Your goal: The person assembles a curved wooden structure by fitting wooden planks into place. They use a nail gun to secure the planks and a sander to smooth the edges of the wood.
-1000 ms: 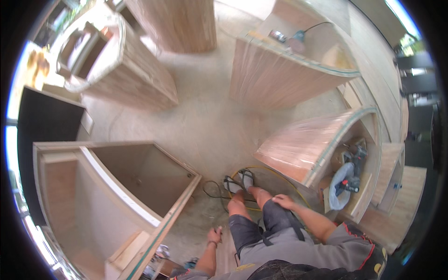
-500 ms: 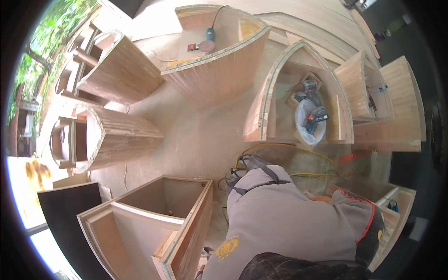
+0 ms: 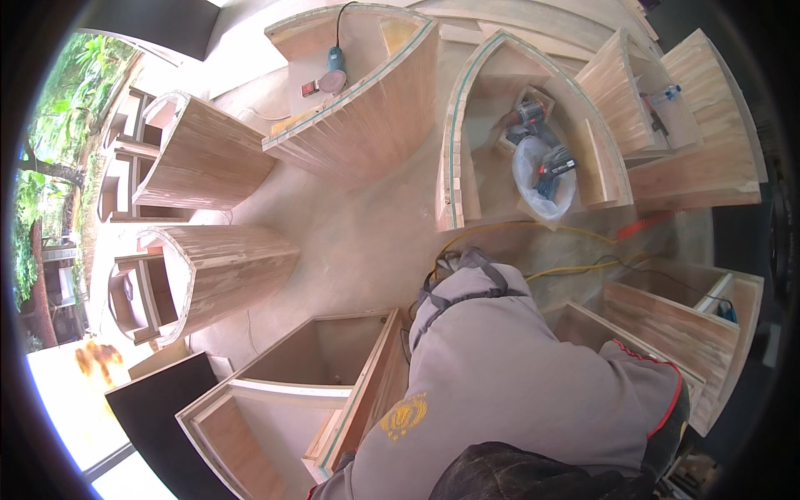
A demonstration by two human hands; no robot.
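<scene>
Neither my left hand nor my right hand shows; my grey shirt (image 3: 492,375) fills the lower middle. At the lower left, the end of my left sleeve (image 3: 337,483) lies against an open wooden cabinet (image 3: 367,392) with a green-striped edge. My right sleeve (image 3: 646,379), trimmed in red, hangs beside another wooden cabinet (image 3: 679,325) on the right; the forearm below it is hidden. What either hand touches cannot be seen.
Ahead stands a pointed wooden cabinet (image 3: 454,158) holding cordless drills (image 3: 533,112) and a plastic bag (image 3: 533,179). A corded sander (image 3: 333,75) rests in a curved cabinet (image 3: 367,125). Two rounded cabinets (image 3: 208,158) stand left. A yellow hose (image 3: 567,268) crosses the floor.
My view has shifted, so the cabinets ahead sit higher in the picture. The fingers seen by the right-hand cabinet are now out of sight.
</scene>
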